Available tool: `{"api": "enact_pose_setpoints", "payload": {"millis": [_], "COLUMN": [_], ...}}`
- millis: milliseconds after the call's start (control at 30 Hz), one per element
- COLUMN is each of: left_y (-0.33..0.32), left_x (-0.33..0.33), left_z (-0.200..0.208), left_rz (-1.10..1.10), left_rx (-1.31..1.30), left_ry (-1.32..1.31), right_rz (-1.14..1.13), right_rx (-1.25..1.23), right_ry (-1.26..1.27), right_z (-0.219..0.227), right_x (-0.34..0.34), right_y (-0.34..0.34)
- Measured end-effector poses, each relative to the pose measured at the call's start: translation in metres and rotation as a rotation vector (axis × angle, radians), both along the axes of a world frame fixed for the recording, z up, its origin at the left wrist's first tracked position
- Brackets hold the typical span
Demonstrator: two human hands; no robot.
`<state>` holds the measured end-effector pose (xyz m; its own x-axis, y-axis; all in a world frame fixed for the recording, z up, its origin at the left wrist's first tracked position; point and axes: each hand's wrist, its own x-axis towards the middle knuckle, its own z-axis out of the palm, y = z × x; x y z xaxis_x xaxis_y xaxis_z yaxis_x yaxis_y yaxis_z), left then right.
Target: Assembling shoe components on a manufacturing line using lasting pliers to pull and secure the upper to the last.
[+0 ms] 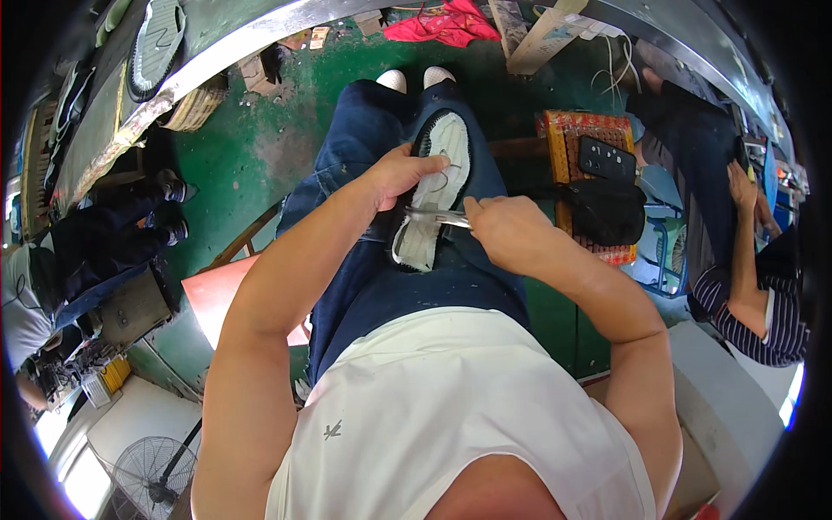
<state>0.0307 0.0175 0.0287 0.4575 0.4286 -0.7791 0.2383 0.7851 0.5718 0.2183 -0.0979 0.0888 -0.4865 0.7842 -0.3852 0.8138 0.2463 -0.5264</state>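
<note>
A shoe lies sole side up along my thighs, with a pale bottom and a dark, ridged edge. My left hand grips its left side, thumb pressed on the pale bottom and fingers mostly hidden beneath. A thin dark curved line, perhaps thread, shows beside that thumb. In my right hand is a shiny metal tool, apparently pincers, its head lying across the lower half of the shoe. The fingers wrap around the handle and hide most of it. Whether the tool's jaws bite the shoe edge I cannot make out.
On my right, a woven seat bears a black phone and a black pouch. Another shoe rests on the bench at upper left. People sit at both sides. Red cloth lies on the green floor ahead.
</note>
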Motion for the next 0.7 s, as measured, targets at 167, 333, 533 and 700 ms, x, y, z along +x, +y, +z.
{"api": "enact_pose_setpoints", "payload": {"millis": [167,333,533,700], "left_y": [0.006,0.009,0.003,0.004], "left_x": [-0.011,-0.010,-0.005,-0.010], "left_z": [-0.027,-0.011,-0.014,-0.025], "left_rz": [0.040,-0.073,-0.001,0.046], "left_rx": [-0.120,-0.025,-0.028,-0.008], "left_ry": [-0.138,0.074,-0.050,-0.074], "right_rz": [-0.147,-0.080,-0.034,-0.147], "right_rx": [0.032,-0.137,-0.172,-0.057], "right_ry": [0.203,0.165,-0.002,0.060], "right_z": [-0.044,-0.009,0.012,-0.043], "right_x": [-0.009,0.017,-0.004,-0.005], "right_y": [-0.004,-0.015,0.004,-0.013]}}
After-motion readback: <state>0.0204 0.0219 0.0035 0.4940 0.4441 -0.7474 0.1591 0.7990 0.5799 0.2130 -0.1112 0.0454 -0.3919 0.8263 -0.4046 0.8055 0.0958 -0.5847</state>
